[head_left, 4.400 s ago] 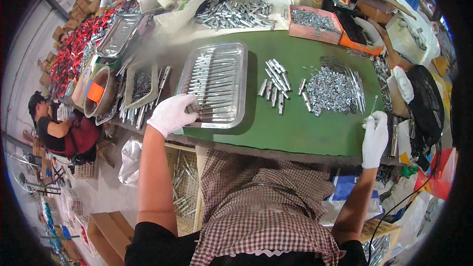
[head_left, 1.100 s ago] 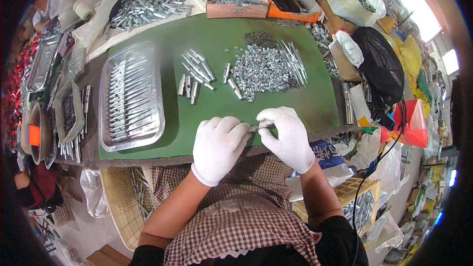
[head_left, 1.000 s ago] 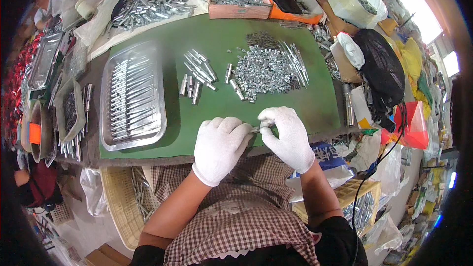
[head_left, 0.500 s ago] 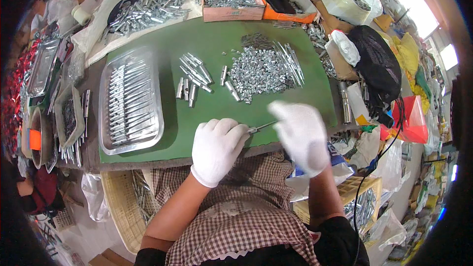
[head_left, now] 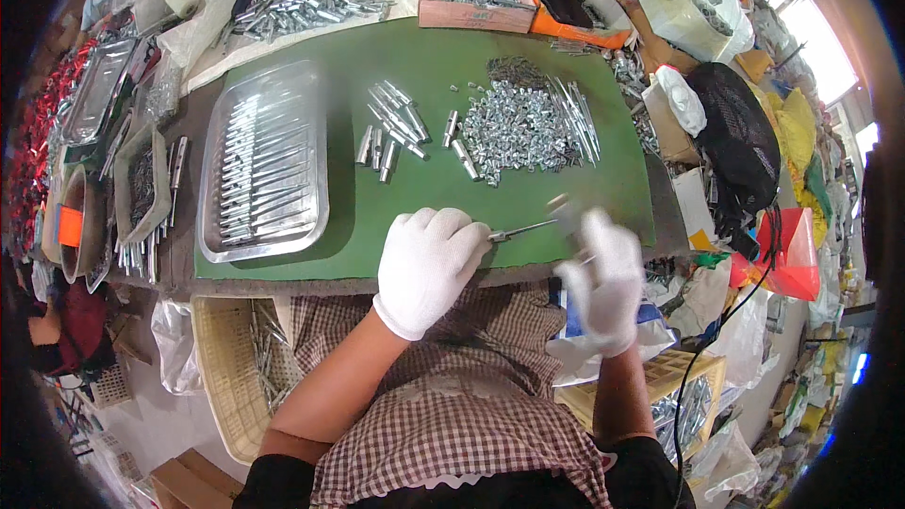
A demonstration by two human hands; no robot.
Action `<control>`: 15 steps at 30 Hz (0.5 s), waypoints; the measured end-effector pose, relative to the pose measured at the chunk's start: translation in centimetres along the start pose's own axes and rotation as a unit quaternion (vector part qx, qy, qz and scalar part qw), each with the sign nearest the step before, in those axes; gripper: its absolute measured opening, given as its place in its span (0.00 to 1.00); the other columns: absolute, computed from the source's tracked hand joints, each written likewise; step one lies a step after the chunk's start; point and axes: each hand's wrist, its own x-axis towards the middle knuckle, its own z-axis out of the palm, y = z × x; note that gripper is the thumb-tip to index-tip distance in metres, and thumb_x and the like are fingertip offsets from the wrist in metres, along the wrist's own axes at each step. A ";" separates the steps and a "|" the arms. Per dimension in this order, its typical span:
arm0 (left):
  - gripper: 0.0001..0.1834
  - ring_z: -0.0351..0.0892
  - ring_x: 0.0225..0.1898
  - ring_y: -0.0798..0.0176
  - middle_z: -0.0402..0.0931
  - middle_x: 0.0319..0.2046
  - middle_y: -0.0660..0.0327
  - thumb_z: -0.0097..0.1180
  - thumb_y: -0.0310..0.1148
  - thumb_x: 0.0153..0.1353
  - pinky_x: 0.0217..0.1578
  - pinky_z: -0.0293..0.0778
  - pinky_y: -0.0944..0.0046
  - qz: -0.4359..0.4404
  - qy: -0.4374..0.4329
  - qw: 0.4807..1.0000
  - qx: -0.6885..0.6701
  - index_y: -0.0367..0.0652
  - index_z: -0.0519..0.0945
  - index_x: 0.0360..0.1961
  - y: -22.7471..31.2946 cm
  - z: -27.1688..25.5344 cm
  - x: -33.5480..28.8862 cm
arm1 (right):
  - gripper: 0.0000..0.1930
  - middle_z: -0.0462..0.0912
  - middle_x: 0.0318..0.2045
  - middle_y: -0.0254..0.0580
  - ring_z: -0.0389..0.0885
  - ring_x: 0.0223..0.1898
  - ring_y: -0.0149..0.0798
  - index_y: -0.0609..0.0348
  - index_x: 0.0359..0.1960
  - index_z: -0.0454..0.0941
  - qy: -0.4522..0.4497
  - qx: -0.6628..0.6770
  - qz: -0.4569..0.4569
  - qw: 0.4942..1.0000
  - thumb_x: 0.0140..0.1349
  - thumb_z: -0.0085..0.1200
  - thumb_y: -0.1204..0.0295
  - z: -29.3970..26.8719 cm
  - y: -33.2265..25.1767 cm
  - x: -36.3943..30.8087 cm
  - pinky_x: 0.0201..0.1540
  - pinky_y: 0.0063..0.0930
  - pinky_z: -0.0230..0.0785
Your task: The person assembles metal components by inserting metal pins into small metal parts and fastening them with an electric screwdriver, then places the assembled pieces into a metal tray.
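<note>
White knit covers my left grip (head_left: 426, 269), clamped on one end of a slim steel rod (head_left: 525, 228) that points right, over the near edge of the green desk (head_left: 415, 203). A second ago the right grip (head_left: 605, 283) was beside the left, working on the rod with it; now it stands apart, just beyond the tip, wrapped, as best I can read through the blur, around a metal bar (head_left: 560, 202). The thick cylinder has gone from the right edge, so I take the bar to be that. For the work in hand, I judge the left alone now steadies the rod.

Just ahead lies a loose heap of small metal collars (head_left: 518, 127). To the left, a clear-sided shallow tray (head_left: 321, 170) holds a neat row of pointed rods (head_left: 269, 160). Further out, a pink box (head_left: 476, 17) is filled with small metal parts, and an oblong tub (head_left: 125, 190) at far left holds thin dark pieces I cannot make out. Below the desk, a cream crate (head_left: 220, 386) contains more long metal pieces.
</note>
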 end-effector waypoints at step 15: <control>0.11 0.79 0.36 0.57 0.79 0.34 0.67 0.71 0.33 0.54 0.38 0.71 0.54 0.004 -0.001 1.000 0.003 0.52 0.87 0.40 0.6 0.2 0.5 | 0.34 0.86 0.58 0.56 0.90 0.53 0.47 0.67 0.68 0.76 0.019 0.097 0.220 0.970 0.61 0.72 0.68 -1.0 0.5 -1.0 0.55 0.36 0.80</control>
